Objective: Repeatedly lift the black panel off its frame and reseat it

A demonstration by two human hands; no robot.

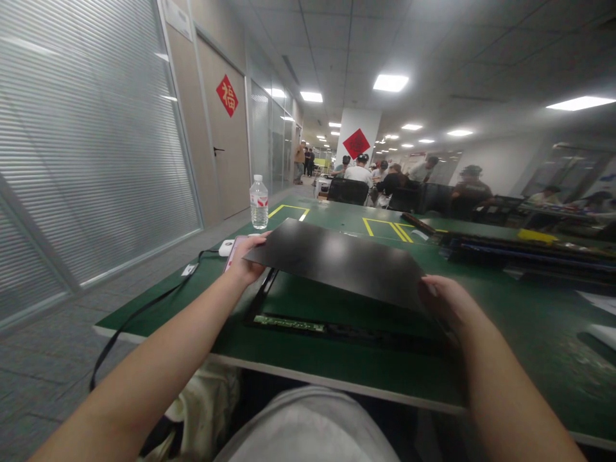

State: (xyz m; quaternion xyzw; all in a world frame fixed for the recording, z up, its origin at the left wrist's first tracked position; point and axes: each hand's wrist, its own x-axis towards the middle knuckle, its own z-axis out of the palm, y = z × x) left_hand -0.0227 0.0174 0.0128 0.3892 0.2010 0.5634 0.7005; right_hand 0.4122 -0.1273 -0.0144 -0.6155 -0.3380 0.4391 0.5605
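Observation:
A thin, flat, dark panel (337, 260) is held above the green table (289, 359), tilted, with light glare on its upper face. My left hand (247, 262) grips its left edge, and my right hand (447, 296) is closed on its right edge. Under the panel lies a dark rectangular frame (261, 292). A narrow green circuit board (289, 323) runs along the near side of that frame. The panel hides the far part of the frame, and blur softens the right side.
A water bottle (259, 204) stands at the far left of the table. Near my left hand lie a phone (233, 251) and a white device (226, 248) beside a black cable (144, 301). Long dark strips (520, 253) are stacked at right. Several people sit beyond.

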